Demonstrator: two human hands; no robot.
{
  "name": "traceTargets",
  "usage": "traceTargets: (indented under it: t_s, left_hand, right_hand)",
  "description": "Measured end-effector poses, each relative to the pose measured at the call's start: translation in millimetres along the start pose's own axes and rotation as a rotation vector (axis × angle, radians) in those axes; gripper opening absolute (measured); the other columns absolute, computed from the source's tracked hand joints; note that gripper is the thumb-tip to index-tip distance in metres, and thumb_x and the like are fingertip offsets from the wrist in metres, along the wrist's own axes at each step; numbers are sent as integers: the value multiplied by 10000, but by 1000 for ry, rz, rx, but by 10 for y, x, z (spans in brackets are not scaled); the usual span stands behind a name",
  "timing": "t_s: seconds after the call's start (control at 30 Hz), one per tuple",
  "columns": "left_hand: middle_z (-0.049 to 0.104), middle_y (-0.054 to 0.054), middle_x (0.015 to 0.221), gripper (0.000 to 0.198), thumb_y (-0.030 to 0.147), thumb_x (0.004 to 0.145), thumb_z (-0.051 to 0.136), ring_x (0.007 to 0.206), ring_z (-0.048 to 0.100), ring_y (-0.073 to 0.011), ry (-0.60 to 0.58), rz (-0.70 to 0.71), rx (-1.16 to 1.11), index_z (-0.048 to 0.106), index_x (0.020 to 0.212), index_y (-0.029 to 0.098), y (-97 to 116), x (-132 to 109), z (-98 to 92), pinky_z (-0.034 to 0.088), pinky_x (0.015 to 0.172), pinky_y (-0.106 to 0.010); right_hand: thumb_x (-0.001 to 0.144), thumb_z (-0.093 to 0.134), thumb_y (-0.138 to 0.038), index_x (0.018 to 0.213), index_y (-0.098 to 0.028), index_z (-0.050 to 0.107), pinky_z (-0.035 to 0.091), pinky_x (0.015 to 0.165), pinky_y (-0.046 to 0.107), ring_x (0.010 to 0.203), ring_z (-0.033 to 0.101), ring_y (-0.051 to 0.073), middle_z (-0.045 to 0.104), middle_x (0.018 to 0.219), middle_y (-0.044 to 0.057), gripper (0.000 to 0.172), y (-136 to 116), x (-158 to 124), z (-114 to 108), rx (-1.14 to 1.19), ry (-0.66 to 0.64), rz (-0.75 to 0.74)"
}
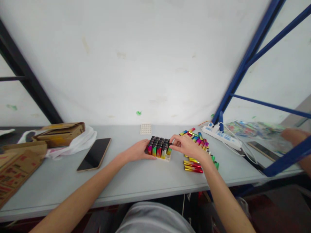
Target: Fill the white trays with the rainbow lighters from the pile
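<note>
Several lighters (159, 150) with black tops and shiny multicoloured bodies stand upright in rows in a white holder (159, 158). My left hand (139, 150) is closed around the left end of this block, thumb along the front. At the right end, the fingers of my right hand (182, 144) are pinched on the top of a lighter (168, 152) with a yellow-green body. Part of that lighter is hidden by the fingers. Just right of the holder lies a loose pile of shiny coloured tubes (193, 164), partly under my right hand and forearm.
A second white holder (145, 129) lies near the wall. On the left are a phone (94, 154), a white plastic bag (89, 136) and cardboard boxes (59, 136). A power strip (222, 136) with cables sits right, beside a blue metal frame (227, 92). Another person's hand (295, 136) is at far right.
</note>
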State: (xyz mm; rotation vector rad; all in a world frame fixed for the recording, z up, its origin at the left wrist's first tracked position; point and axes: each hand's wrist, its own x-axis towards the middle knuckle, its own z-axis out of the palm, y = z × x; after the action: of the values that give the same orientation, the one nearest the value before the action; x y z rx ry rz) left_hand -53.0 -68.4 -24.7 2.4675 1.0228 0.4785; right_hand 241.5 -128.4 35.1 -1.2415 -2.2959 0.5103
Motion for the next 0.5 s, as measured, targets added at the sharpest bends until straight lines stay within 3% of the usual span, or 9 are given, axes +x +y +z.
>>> traceTargets:
  t_s: [0.27, 0.4, 0.5]
  left_hand:
    - [734, -117, 1239, 681, 665, 770, 836, 1163, 686, -355, 15, 27, 0, 673, 1226, 187, -23, 0, 9, 531, 1060, -434]
    - [744, -114, 1203, 667, 691, 761, 828, 1144, 692, -361, 20, 14, 28, 684, 1176, 189, -22, -4, 5, 535, 1058, -438]
    - [747, -108, 1177, 670, 708, 755, 823, 1120, 702, -357, 21, 7, 26, 688, 1155, 188, -12, -8, -2, 548, 1036, -434]
  right_hand:
    - [1038, 647, -372, 1013, -207, 707, 542, 729, 291, 739, 734, 189, 795, 818, 23, 177, 27, -64, -126, 18, 71, 10]
    - [1049, 597, -341, 1012, -192, 722, 564, 804, 336, 781, 739, 209, 802, 870, 59, 199, 412, -106, -286, -107, 238, 120]
    - [1020, 592, -265, 1044, -162, 746, 564, 964, 428, 1006, 747, 283, 802, 1050, 146, 186, 838, -131, -304, -311, 347, 223]
